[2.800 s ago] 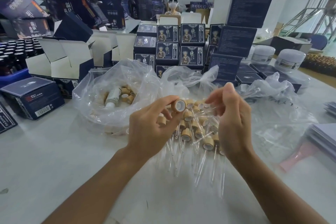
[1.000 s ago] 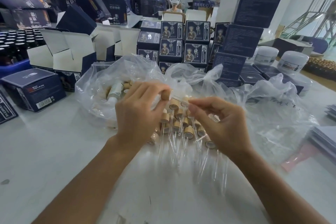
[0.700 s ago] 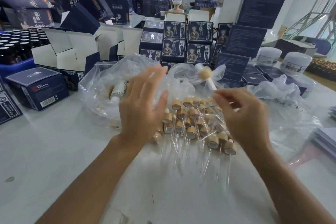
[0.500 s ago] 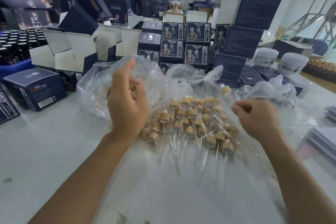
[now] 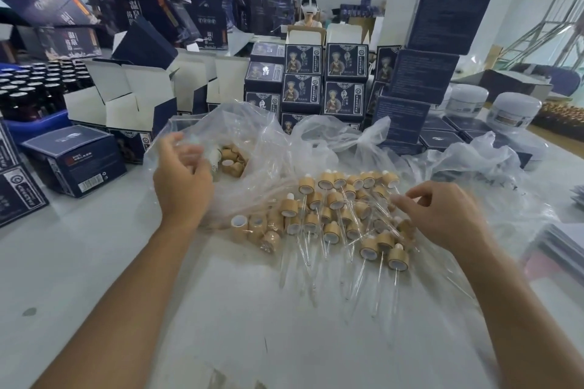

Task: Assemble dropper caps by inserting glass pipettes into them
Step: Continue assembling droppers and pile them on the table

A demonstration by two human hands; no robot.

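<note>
A: Bamboo-coloured dropper caps with clear glass pipettes (image 5: 344,215) lie between both hands — which step?
B: Restocking. Left hand (image 5: 181,180), loosely spread, reaches into the clear plastic bag (image 5: 252,136); right hand (image 5: 442,215), loosely curled, holds nothing — next needs 1 cap, 1 pipette.

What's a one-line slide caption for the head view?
Left hand reaches into cap bag; right hand hovers over assembled droppers.

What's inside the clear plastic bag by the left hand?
Through the clear plastic bag, several loose bamboo caps show, plus a white bottle-like piece. The left hand and folds of plastic cover the rest, so the count stays unknown.
</note>
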